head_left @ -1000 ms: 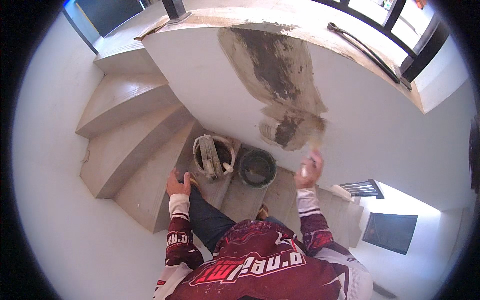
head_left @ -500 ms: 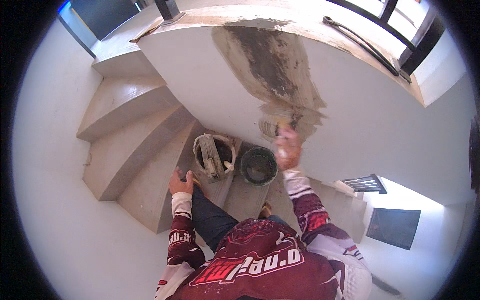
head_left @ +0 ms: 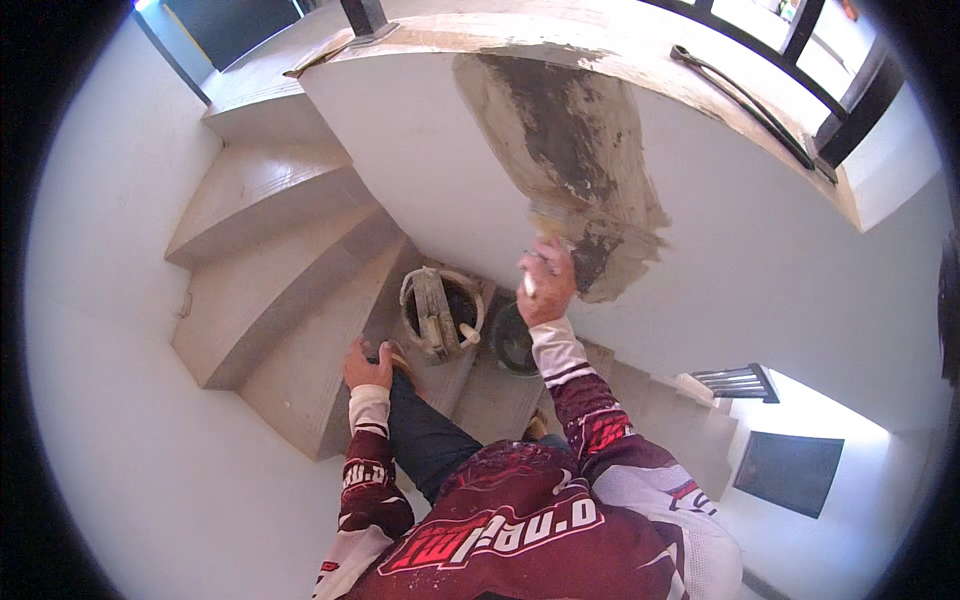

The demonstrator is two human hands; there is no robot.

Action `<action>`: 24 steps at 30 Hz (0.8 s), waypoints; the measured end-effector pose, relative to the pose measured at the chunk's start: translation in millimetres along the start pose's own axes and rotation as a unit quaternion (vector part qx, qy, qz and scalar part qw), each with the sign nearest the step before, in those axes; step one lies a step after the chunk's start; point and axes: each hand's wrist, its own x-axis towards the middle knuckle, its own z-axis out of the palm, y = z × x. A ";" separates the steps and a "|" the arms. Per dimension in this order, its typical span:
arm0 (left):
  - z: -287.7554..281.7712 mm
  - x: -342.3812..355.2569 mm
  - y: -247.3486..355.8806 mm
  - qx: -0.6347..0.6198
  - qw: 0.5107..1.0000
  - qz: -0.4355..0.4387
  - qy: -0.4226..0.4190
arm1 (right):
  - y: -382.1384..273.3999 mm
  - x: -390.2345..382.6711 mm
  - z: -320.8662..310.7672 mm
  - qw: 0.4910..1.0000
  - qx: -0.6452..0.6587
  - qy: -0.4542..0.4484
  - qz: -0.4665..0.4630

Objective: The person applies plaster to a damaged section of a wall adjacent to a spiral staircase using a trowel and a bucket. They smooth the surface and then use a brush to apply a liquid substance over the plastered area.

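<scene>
White stair wall (head_left: 400,125) with a grey-brown smeared patch (head_left: 580,130) at 1 o'clock; pale winding steps (head_left: 285,265) at 10 o'clock. The right hand (head_left: 548,280) grips a brush (head_left: 548,230), bristles at the patch's 7 o'clock edge. Left hand (head_left: 368,366), at 8 o'clock: empty, fingers slightly spread, on the trousered leg (head_left: 412,425). Near centre, a bucket (head_left: 479,300) bears a crusted tool (head_left: 432,308) across its mouth; at its 4 o'clock, a dark bucket (head_left: 501,350), contents unclear. Maroon shirt (head_left: 520,572): white and red lettering.
</scene>
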 end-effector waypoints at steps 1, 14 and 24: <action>0.0 -1.7 5.3 -0.005 1.000 -0.004 -0.004 | -1.6 1.1 3.2 1.000 0.009 -0.023 -0.009; -0.5 0.5 -2.0 -0.016 1.000 0.002 0.003 | 53.7 -52.1 -130.7 0.982 -0.128 0.118 0.076; 0.6 10.5 22.7 -0.008 1.000 0.010 -0.026 | 41.0 -60.9 4.2 0.990 0.055 -0.129 0.004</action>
